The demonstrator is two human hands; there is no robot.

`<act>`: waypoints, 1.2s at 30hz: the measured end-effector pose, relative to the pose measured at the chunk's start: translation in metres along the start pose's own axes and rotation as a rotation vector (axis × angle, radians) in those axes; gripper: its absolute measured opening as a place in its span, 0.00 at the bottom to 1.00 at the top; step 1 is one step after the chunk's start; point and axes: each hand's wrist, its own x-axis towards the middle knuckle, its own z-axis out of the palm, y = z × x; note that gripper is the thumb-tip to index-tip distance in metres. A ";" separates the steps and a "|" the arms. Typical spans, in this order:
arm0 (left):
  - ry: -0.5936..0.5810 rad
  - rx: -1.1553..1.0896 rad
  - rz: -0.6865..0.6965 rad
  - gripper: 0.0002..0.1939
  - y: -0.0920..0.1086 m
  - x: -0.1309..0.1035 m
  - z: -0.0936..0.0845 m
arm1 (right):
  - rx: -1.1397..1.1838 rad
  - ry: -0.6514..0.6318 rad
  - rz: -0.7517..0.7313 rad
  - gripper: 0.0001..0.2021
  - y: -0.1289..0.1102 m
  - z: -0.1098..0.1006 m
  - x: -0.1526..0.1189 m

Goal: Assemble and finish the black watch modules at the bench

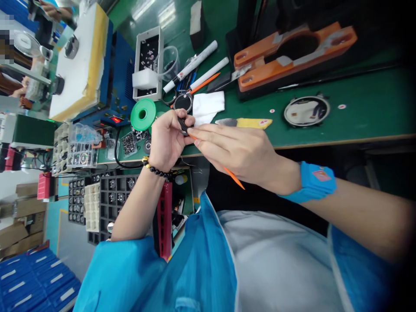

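Note:
My left hand, with a beaded bracelet at the wrist, pinches a small dark round part near the bench's front edge. My right hand, with a blue wristband, grips a thin orange stick. The stick's front end meets the dark part between my fingertips; its tip is mostly hidden. Just behind my hands lies a folded white cloth. A yellow-handled tool rests beyond my right fingers, and a green spool sits beside my left hand.
An orange fixture and a round metal-rimmed piece are at the right. White markers, a parts tray and a blue machine stand farther back. Compartment trays sit lower left. Another person's hand shows upper left.

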 end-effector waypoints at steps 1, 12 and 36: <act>0.000 0.012 0.039 0.07 -0.003 0.000 0.000 | -0.027 0.002 0.001 0.11 -0.001 0.000 0.000; 0.070 0.012 0.257 0.11 -0.016 -0.004 0.010 | 0.135 0.047 0.289 0.12 -0.001 0.001 0.002; 0.139 -0.079 0.400 0.06 -0.027 -0.001 0.006 | -0.075 0.225 0.211 0.09 -0.014 0.029 0.017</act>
